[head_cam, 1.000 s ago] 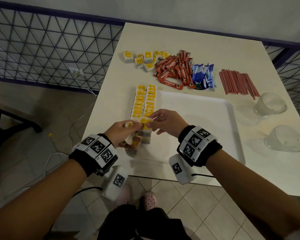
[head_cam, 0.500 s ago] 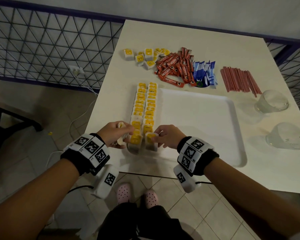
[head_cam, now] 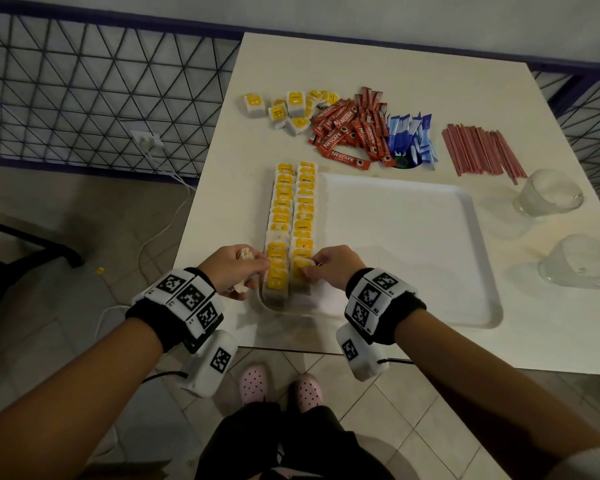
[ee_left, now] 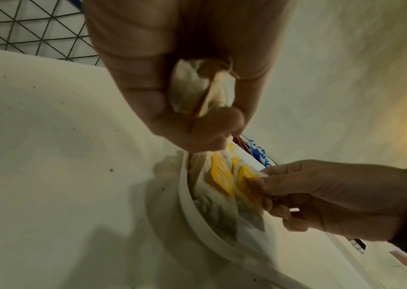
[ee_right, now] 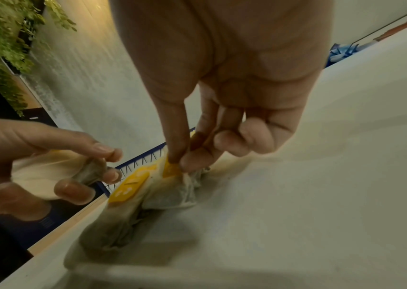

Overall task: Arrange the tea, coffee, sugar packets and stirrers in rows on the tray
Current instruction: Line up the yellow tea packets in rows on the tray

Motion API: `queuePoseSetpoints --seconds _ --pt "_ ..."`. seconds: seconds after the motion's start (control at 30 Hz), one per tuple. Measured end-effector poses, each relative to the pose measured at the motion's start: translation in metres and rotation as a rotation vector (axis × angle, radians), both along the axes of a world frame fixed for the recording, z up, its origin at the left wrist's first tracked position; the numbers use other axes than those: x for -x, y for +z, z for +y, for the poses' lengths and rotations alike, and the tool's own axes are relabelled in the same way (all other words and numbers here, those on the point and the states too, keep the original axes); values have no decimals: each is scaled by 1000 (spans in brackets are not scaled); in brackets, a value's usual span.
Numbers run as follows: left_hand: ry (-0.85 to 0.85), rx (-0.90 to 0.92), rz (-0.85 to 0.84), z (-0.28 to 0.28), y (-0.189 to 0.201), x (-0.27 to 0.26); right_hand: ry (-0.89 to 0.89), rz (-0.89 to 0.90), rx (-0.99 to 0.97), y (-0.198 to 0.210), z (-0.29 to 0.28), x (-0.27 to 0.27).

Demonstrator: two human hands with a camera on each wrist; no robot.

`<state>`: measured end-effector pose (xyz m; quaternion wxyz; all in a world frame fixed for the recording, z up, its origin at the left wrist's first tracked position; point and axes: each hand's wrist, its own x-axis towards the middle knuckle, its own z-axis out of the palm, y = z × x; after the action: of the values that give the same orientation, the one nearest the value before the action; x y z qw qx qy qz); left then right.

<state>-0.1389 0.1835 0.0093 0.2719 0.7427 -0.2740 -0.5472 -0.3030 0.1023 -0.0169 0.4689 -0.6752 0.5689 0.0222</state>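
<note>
My right hand (head_cam: 329, 268) pinches the yellow tag of the nearest tea bag (ee_right: 172, 187) at the tray's (head_cam: 478, 271) near-left corner, ending the second row. My left hand (head_cam: 234, 271) curls round spare tea bags (ee_left: 202, 91), just beside the tray on the desk (head_cam: 413, 77). They look light, soft and crushable; I judge the tag the safest hold. Only the left wrist view shows that folded bundle.

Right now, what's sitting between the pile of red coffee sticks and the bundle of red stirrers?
A small heap of blue sugar packets lies between the coffee sticks and the stirrers, seen in the head view.
</note>
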Motion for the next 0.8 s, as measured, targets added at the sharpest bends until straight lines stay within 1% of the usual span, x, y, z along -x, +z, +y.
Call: queuePoseSetpoints --seconds 0.2,0.4,0.6,0.7,0.8 --pt "-52 -39 -20 -3 -2 -5 -54 -19 -65 -2 0 -4" --pt "-78 -45 -15 -6 -1 -9 -18 36 -32 2 -2 -6" --pt "-60 -22 33 -11 2 -10 26 96 24 5 -1 -3" --pt "1 -21 111 -14 6 -7 23 91 38 6 0 -1" --pt "14 -22 125 -16 7 -5 14 72 35 9 5 -1"
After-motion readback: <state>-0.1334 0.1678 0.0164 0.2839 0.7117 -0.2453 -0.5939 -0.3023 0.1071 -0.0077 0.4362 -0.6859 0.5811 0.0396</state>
